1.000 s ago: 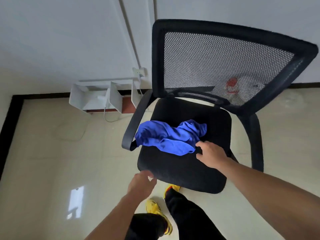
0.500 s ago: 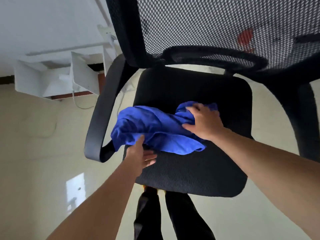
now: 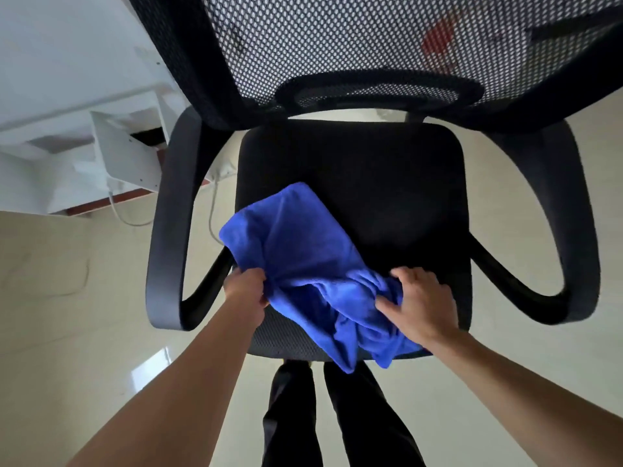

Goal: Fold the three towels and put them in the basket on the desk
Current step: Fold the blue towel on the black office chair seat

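Observation:
A crumpled blue towel [image 3: 300,251] lies across the front left of a black office chair's seat [image 3: 387,183], with part of it hanging over the seat's front edge. My left hand [image 3: 244,291] grips the towel's left edge near the seat's front corner. My right hand [image 3: 419,306] is closed on bunched cloth at the towel's right side. No other towel, basket or desk is in view.
The chair's mesh backrest [image 3: 337,45] rises close in front, with curved black armrests on the left [image 3: 172,224] and right [image 3: 569,230]. A white shelf unit [image 3: 111,146] with a cable stands on the glossy floor at left. My dark-trousered legs [image 3: 330,416] stand below the seat.
Both hands reached the towel, took hold of it and pulled it toward the seat's front edge. The camera moved closer over the chair.

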A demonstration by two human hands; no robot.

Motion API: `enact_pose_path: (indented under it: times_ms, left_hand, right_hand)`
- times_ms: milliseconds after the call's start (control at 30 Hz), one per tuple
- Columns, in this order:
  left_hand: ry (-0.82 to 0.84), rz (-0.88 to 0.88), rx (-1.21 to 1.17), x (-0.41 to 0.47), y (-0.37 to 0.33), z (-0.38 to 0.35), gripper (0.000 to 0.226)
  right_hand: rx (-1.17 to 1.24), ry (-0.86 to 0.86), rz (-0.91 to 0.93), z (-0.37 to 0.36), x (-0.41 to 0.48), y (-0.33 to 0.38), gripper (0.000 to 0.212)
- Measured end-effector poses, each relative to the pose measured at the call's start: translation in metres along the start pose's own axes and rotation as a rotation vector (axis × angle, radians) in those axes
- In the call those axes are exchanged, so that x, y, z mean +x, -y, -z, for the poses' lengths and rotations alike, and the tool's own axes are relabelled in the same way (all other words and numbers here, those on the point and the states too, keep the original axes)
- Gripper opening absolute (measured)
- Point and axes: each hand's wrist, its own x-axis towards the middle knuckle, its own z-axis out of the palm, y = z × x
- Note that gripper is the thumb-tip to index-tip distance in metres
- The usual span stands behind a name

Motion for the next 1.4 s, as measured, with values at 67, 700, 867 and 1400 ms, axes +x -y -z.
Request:
enact_pose_path:
  times_ms: [67, 700, 867, 1400]
  left_hand:
    - [-0.022, -0.005, 0.009, 0.002, 0.0, 0.009, 0.024]
    - [-0.1, -0.072, 0.084, 0.005, 0.014, 0.003, 0.016]
    - [-0.116, -0.129, 0.187, 0.002, 0.018, 0.018, 0.007]
    - [0.017, -0.492, 0.268, 0.005, -0.035, -0.036, 0.014]
  right_hand:
    - [0.203, 0.001, 0.029, 0.009, 0.024, 0.022, 0.056]
    - [0.435, 0.161, -0.086, -0.011, -0.024, -0.015, 0.024]
    - [0.665, 0.043, -0.349, 0.002, 0.034, 0.005, 0.045]
    - [1.069, -0.409, -0.414, 0.056, 0.087, -0.016, 0.011]
